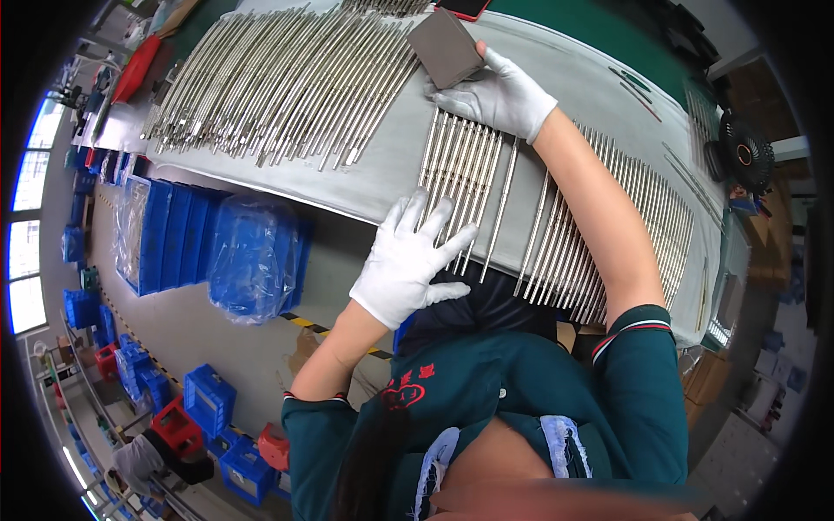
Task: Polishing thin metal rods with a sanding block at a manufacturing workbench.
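Note:
In a white glove, my right hand (pixel 508 97) grips a grey-brown rectangular block (pixel 444 49) above the far side of the table. My left hand (pixel 408 260), gloved too, has its fingers spread over the near ends of a small group of metal rods (pixel 459 165). Whether those fingertips touch the rods I cannot tell. One single rod (pixel 502 204) lies just right of that group. A wide row of similar rods (pixel 287 82) covers the table's left part. Another row (pixel 599 234) lies to the right, partly hidden under my right forearm.
The rods lie on a grey-white table (pixel 365 187). A black fan (pixel 743 154) stands at its right end. Blue bins (pixel 174 230), one wrapped in clear plastic (pixel 252 260), stand left of the table. A person (pixel 143 464) is at the lower left.

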The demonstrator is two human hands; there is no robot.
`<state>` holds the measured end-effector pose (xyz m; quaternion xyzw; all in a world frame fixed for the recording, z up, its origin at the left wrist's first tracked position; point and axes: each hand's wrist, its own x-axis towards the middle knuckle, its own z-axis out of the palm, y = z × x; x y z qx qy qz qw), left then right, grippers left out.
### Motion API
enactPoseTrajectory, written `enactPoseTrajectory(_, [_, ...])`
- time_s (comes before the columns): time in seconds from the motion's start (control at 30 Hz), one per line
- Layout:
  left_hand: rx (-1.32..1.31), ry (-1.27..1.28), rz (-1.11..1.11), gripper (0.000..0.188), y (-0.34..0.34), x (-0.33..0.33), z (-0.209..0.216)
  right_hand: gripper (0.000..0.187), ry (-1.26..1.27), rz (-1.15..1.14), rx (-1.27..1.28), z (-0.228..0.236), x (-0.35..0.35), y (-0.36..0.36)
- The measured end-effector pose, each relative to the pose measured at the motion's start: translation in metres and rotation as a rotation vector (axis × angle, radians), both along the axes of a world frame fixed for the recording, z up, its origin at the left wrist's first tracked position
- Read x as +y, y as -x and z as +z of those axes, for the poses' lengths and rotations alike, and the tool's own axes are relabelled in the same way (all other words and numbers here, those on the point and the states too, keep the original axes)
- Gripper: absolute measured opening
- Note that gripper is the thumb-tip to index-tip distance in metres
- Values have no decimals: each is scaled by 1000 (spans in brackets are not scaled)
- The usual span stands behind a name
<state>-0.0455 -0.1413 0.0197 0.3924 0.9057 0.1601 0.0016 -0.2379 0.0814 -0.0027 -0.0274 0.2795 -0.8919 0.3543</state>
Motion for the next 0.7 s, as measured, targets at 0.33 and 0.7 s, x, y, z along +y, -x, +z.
enactPoseTrajectory(0.33, [-76,-27,-238,72,-10,38,0,78,-214,-157,59,14,64,-53])
enactPoseTrajectory(0.7, [27,-84,74,100,22,32,-11,67,-281,-810,254,61,179,-206])
